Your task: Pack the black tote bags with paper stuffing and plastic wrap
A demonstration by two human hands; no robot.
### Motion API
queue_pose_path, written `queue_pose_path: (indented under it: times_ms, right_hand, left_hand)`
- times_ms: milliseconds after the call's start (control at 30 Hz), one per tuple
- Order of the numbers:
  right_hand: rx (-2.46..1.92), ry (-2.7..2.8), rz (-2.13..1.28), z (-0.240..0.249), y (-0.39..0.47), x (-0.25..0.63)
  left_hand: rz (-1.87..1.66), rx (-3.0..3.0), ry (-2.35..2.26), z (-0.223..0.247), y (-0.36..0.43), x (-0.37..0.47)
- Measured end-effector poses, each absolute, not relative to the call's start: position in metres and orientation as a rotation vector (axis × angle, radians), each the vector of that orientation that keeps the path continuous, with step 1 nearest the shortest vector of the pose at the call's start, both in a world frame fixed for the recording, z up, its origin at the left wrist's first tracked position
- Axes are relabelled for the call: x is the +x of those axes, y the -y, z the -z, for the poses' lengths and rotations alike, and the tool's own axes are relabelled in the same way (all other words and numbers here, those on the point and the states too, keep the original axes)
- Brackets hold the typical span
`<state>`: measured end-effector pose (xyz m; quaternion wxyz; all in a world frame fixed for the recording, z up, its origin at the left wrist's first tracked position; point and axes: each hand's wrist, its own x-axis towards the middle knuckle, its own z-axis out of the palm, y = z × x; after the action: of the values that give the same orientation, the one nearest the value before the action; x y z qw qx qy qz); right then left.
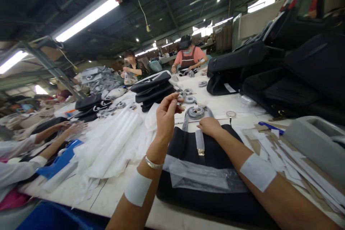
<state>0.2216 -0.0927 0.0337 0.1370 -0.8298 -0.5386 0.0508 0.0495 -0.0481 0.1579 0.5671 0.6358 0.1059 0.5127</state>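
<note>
A black bag (188,147) lies on the white table in front of me, with a clear plastic strip (199,179) across it. Its gold clasp (201,152) hangs on a plastic-wrapped strap at the middle. My left hand (170,109) is raised over the bag's upper left, thumb and fingertips pinched together; anything between them is too small to make out. My right hand (209,126) rests at the bag's top edge beside the strap, its fingers curled and their tips partly hidden. Just beyond, a coiled grey wrapped strap (196,112) lies on the table.
White wrapping sheets (115,143) cover the table at left, near a co-worker's hands (75,129). Stacked black bags (153,91) stand ahead; more black bags (304,68) pile up at right. Paper strips (293,161), a blue cutter (271,127) and a grey bin (315,140) lie right.
</note>
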Motion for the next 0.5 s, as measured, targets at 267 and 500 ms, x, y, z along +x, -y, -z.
queue_pose_path:
  times_ms: [267, 500]
  right_hand:
    - [-2.376, 1.52, -0.106, -0.037, 0.092, 0.219]
    - [-2.279, 1.583, -0.064, -0.039, 0.09, 0.214]
  left_hand:
    - [-1.24, 1.826, -0.86, -0.132, -0.066, -0.025]
    - [-0.79, 2.116, -0.955, -0.072, -0.103, -0.021]
